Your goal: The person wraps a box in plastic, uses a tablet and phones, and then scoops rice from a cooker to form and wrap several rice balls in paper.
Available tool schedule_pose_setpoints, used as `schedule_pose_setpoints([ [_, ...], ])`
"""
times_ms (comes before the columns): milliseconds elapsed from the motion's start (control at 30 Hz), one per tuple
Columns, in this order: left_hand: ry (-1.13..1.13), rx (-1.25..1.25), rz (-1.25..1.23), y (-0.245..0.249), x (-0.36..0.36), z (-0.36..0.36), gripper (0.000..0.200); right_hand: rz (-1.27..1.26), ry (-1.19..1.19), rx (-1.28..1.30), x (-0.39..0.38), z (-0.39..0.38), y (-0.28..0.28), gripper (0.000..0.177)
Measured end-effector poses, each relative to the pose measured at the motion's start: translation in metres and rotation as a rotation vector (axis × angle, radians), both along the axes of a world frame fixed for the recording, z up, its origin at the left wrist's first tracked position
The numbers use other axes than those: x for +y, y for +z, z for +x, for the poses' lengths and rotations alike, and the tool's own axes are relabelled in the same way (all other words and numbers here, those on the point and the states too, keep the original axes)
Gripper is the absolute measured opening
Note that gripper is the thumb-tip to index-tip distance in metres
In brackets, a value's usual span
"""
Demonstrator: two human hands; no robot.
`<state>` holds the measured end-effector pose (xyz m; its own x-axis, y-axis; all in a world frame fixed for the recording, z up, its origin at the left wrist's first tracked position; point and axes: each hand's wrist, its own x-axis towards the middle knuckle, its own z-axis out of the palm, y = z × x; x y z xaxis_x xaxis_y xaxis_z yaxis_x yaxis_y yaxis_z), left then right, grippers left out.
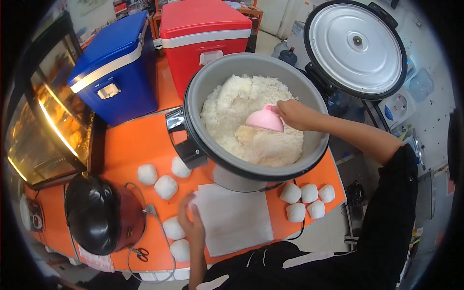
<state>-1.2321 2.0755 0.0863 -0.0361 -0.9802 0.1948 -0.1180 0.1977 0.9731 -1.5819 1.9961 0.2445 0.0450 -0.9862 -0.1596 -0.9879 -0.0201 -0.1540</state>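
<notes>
My right hand (296, 115) is closed on the handle of a pink scoop (266, 119), which is tipped over the cooked white rice (244, 94). The rice fills much of a big grey rice cooker pot (309, 87), whose round metal lid (356, 46) stands raised at the back right. In front of the cooker lies a stack of white paper sheets (235, 220). My left hand (193, 223) rests at the left edge of this stack, holding nothing, fingers stretched out. White wrapped bundles (166, 187) sit near it, several on this side.
More white wrapped bundles (296, 212) are grouped to the right. A smaller dark red cooker (104, 215), scissors (141, 254) and a cord are on the left of the orange table (126, 145). Blue (118, 72) and red (205, 29) coolers and a lit food display case (53, 116) stand behind.
</notes>
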Motion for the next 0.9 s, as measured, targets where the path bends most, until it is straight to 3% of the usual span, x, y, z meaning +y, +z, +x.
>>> schedule_pose_setpoints([
  [67,0.108,0.067,-0.114,0.025,-0.037,-0.004,0.025,0.066,-0.11,0.043,-0.015,-0.011,-0.021,0.025],
  [200,0.125,0.198,-0.242,0.075,-0.101,-0.018,0.033,-0.005,0.173,0.082,-0.027,0.009,-0.059,0.026],
  [233,0.117,0.196,-0.242,0.084,-0.111,-0.023,0.033,0.103,0.196,0.032,-0.023,0.029,-0.058,0.026],
  [267,0.094,0.268,-0.226,0.091,-0.118,-0.028,0.033,0.202,0.062,0.014,-0.02,0.049,-0.052,0.024],
  [333,0.062,0.337,-0.214,0.097,-0.12,-0.031,0.034,0.626,-0.023,-0.037,-0.031,0.049,-0.036,0.014],
  [367,0.047,0.335,-0.215,0.098,-0.119,-0.032,0.034,0.618,-0.028,-0.034,-0.033,0.042,-0.031,0.014],
  [433,0.037,0.34,-0.214,0.096,-0.116,-0.032,0.035,1.168,-0.389,-0.829,-0.028,0.029,-0.019,0.02],
  [467,0.03,0.329,-0.202,0.094,-0.115,-0.031,0.035,1.166,-0.389,-0.821,-0.026,0.025,-0.014,0.02],
  [533,0.027,0.317,-0.19,0.093,-0.113,-0.032,0.035,0.89,-0.429,-0.992,-0.02,0.029,0.004,0.028],
  [600,0.037,0.336,-0.161,0.096,-0.112,-0.034,0.036,0.772,-0.435,-0.953,-0.048,0.011,0.016,0.03],
  [733,0.019,0.341,-0.207,0.107,-0.113,-0.037,0.037,-0.051,-0.202,-0.505,-0.092,0.003,0.019,0.03],
  [767,0.004,0.324,-0.208,0.108,-0.116,-0.039,0.038,-0.06,-0.205,-0.505,-0.096,0.006,0.015,0.03],
  [833,-0.015,0.304,-0.214,0.107,-0.12,-0.04,0.038,-0.629,-0.075,-0.138,-0.095,0.021,0.014,0.027],
  [900,-0.053,0.279,-0.209,0.104,-0.122,-0.04,0.04,-0.692,0.028,0.009,-0.09,0.009,0.034,0.026],
])
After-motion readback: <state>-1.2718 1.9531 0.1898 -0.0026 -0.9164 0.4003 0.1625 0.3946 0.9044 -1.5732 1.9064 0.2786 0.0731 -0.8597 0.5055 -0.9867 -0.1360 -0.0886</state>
